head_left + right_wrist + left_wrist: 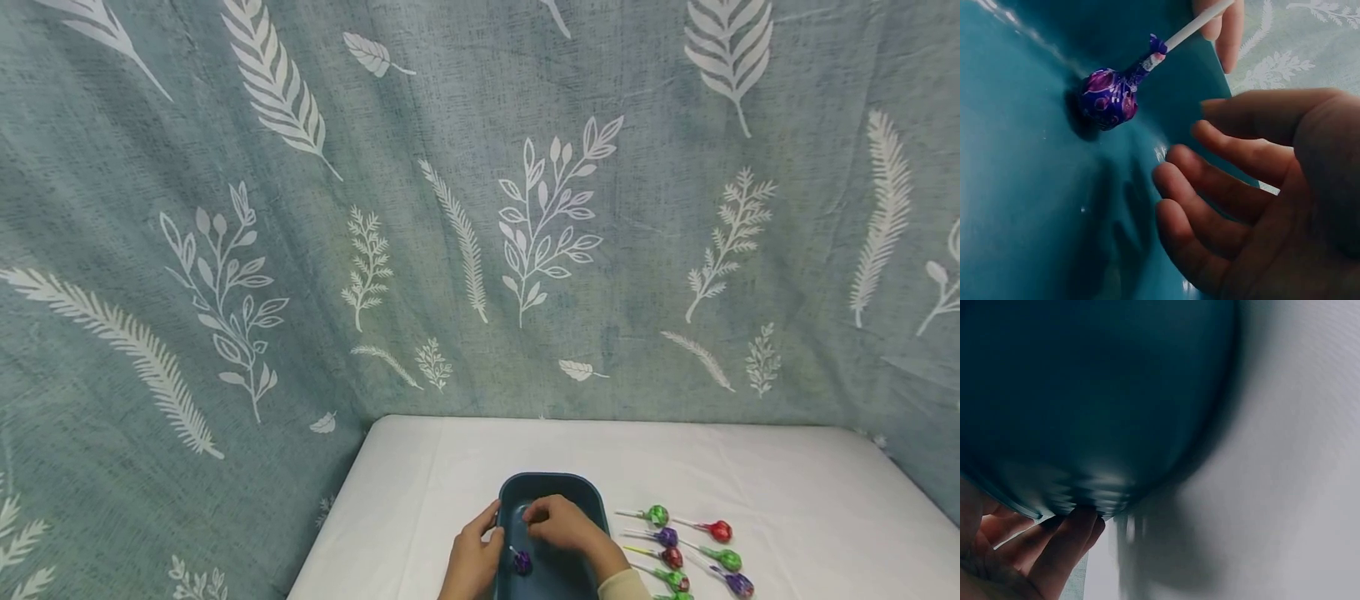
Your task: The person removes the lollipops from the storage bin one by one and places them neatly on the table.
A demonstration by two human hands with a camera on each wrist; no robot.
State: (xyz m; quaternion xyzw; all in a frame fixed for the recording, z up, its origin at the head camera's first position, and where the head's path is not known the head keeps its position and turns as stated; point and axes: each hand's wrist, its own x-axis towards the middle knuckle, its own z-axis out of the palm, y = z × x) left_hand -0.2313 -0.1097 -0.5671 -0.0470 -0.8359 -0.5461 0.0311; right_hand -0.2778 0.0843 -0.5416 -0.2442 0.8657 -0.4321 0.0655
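A dark teal tray [592, 498] stands on the white table in the head view. My left hand [472, 554] grips its left wall; the left wrist view shows the fingers [1063, 547] against the tray's outer side. Inside lies a lollipop in a purple wrapper [1107, 100], its white stick slanting up toward the left wall. Over the tray is my right hand [562, 525], holding nothing. Its fingers [1188, 222] are loosely bent, a short way from the lollipop in the right wrist view.
Right of the tray lie several lollipops in two rough columns, among them a green one [657, 515], a red one [720, 531] and a purple one [739, 584]. A leaf-patterned curtain [450, 250] hangs behind and left of the white table [420, 483].
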